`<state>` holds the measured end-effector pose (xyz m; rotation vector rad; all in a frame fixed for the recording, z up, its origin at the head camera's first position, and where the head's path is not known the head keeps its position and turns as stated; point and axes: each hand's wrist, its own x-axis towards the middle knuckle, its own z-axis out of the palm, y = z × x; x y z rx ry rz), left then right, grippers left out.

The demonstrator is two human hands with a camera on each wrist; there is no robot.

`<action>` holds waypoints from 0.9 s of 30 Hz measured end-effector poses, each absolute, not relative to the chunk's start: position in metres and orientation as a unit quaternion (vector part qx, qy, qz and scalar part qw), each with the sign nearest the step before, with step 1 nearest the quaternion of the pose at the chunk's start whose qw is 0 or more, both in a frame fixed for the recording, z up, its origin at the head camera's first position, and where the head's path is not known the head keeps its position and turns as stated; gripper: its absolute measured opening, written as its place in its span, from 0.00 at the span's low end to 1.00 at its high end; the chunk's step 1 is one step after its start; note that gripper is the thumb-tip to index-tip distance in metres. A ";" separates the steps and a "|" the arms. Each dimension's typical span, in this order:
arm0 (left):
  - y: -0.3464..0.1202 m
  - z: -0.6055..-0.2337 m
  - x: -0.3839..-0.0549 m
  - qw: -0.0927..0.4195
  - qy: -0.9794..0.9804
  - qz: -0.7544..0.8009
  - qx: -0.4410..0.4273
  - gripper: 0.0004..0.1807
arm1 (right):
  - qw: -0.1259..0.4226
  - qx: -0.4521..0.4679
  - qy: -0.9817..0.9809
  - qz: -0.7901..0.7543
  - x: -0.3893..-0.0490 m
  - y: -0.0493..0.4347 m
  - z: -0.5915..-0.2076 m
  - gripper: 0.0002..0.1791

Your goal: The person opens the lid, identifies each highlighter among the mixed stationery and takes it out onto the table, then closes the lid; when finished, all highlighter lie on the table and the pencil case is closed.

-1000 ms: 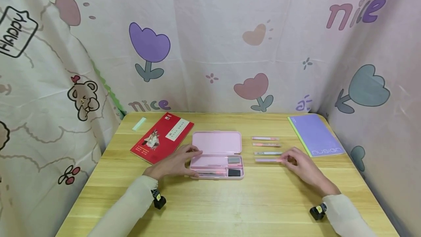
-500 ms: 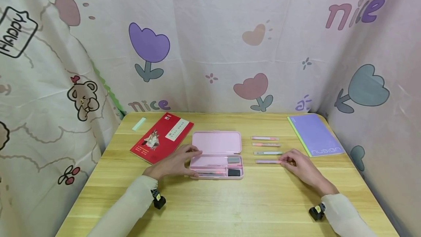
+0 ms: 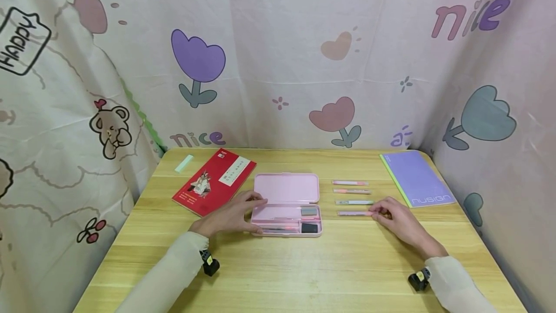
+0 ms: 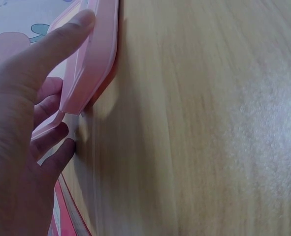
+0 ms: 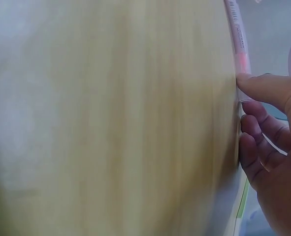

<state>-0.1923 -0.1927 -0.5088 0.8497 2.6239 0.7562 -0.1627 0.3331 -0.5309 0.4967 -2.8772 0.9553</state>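
An open pink pencil case (image 3: 286, 188) lies mid-table, its lid folded back. My left hand (image 3: 232, 214) holds its left end, thumb at the front corner and fingers along the side; the left wrist view shows the thumb (image 4: 69, 37) over the case's edge. Inside are a grey block (image 3: 309, 211), a black block (image 3: 309, 228) and slim pens (image 3: 278, 229) in the front compartment. To the right, my right hand (image 3: 393, 216) pinches the right end of a pink pen (image 3: 353, 213), the nearest in a column of several. Thumb and fingertips meet at its clear end (image 5: 244, 91).
Other pens (image 3: 353, 202) lie parallel behind the pinched one. A red booklet (image 3: 215, 182) lies left of the case, with a pale green strip (image 3: 184, 163) beyond it. A purple notebook (image 3: 417, 177) lies at the back right. A printed curtain (image 3: 269, 62) hangs behind the table.
The pinched pen has come slightly toward the front edge and down in the row, with my right hand following; it has stayed there since. The left hand and pencil case have not moved.
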 end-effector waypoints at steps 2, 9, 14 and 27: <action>-0.192 -0.508 -0.192 0.140 0.908 0.261 0.295 0.50 | 0.036 0.162 -0.936 0.311 -0.163 0.333 -0.531 0.08; -0.192 -0.506 -0.191 0.137 0.908 0.259 0.301 0.51 | 0.042 0.168 -0.933 0.317 -0.162 0.332 -0.532 0.08; -0.191 -0.506 -0.191 0.136 0.908 0.258 0.302 0.51 | 0.036 0.160 -0.933 0.321 -0.162 0.333 -0.530 0.10; -0.192 -0.507 -0.192 0.137 0.908 0.255 0.302 0.50 | 0.033 0.207 -0.913 0.351 -0.163 0.259 -0.503 0.14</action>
